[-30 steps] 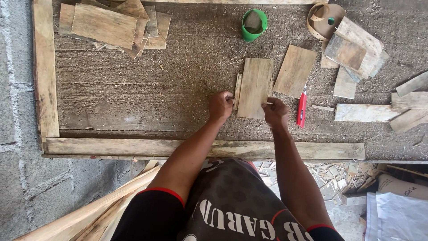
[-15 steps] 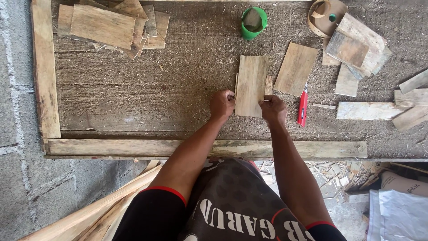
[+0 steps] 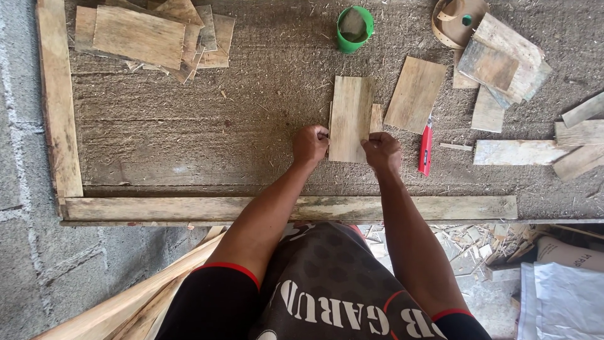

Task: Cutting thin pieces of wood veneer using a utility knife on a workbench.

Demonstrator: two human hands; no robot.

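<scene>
Wooden offcuts lay scattered beyond the grip: a red utility knife (image 3: 426,147) just right of the right hand (image 3: 382,153), a green cup (image 3: 355,29) farther ahead, a stack of boards (image 3: 145,34) far left. Both hands pinched the near edge of a pale upright plywood piece (image 3: 350,117) flat on the workbench (image 3: 189,126), left hand (image 3: 310,144) at its left corner. White sacks (image 3: 560,302) lay below right.

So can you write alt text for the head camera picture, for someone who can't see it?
Seen from above, a person's left hand and right hand grip the near corners of an upright thin wooden board on a rough worktable. A red utility knife lies right of the hands, a green cup stands beyond, and wood offcuts lie scattered around.
</scene>
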